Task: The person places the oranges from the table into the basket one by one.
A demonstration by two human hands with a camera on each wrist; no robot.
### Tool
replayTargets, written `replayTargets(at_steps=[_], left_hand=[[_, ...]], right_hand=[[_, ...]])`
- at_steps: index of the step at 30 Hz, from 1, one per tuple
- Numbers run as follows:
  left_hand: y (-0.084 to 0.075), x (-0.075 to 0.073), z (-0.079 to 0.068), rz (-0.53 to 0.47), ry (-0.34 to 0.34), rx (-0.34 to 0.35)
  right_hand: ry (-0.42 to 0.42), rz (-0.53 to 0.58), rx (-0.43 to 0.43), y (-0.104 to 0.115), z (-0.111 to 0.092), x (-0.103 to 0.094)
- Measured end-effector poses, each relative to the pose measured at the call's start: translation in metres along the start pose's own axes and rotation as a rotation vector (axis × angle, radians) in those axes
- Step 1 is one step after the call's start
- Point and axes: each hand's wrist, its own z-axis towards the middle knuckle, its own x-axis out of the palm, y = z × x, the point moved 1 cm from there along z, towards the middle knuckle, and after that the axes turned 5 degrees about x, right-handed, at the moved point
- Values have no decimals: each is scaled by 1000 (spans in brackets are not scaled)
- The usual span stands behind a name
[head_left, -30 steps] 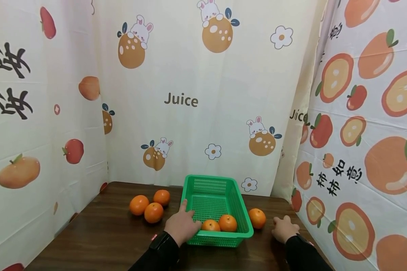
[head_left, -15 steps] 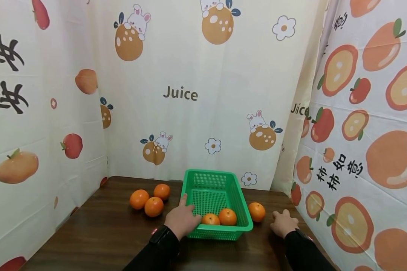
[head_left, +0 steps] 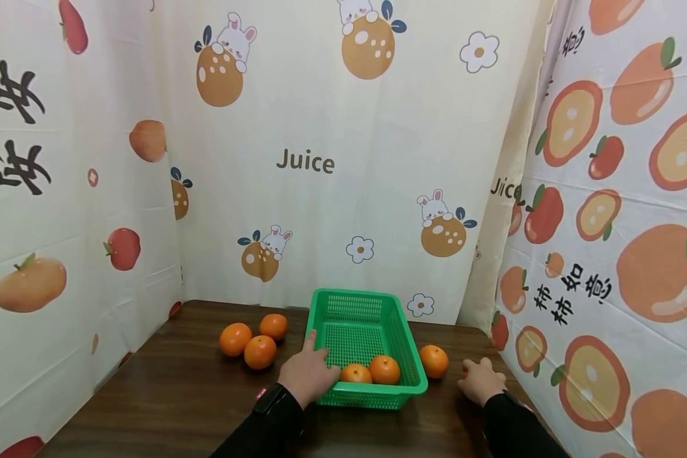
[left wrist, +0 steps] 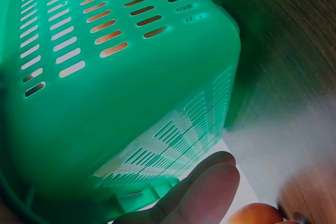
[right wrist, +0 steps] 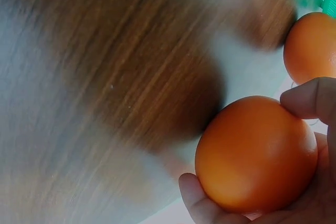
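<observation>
A green plastic basket (head_left: pixel 397 399) stands on the table with two oranges, a left one (head_left: pixel 355 373) and a right one (head_left: pixel 384 369), at its near end. My left hand (head_left: pixel 307 378) holds the basket's near left corner, thumb over the rim and forefinger along the left side. In the left wrist view, fingertips (left wrist: pixel 210 190) show beside the basket's outer wall. My right hand (head_left: pixel 482 381) grips an orange (right wrist: pixel 257 153) between thumb and fingers, low over the table; from the head view the hand nearly hides it. Another orange (head_left: pixel 433 361) lies between that hand and the basket.
Left of the basket, three more oranges (head_left: pixel 260 352) sit in a cluster on the dark wooden table (head_left: pixel 166 394). Printed cloth (head_left: pixel 320 210) hangs behind the table, with more cloth along the left and right sides.
The head view has tilted a little, shifting the whole scene. Both hands keep nearly the same places, and the basket and loose oranges have not visibly moved on the table.
</observation>
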Motion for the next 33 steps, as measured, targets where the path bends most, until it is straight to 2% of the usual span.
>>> replayTargets(at_steps=[10,19,33], left_hand=[[3,2,5,-5,-2,-1],[2,2,4,-6,-1,-7],[4,3,3,-2,-18,1]], right_hand=[[-55,33,-46,11,-10,-12],[-18,28,20,9,-11,-12],[-87,59,22,21,-19,-20]])
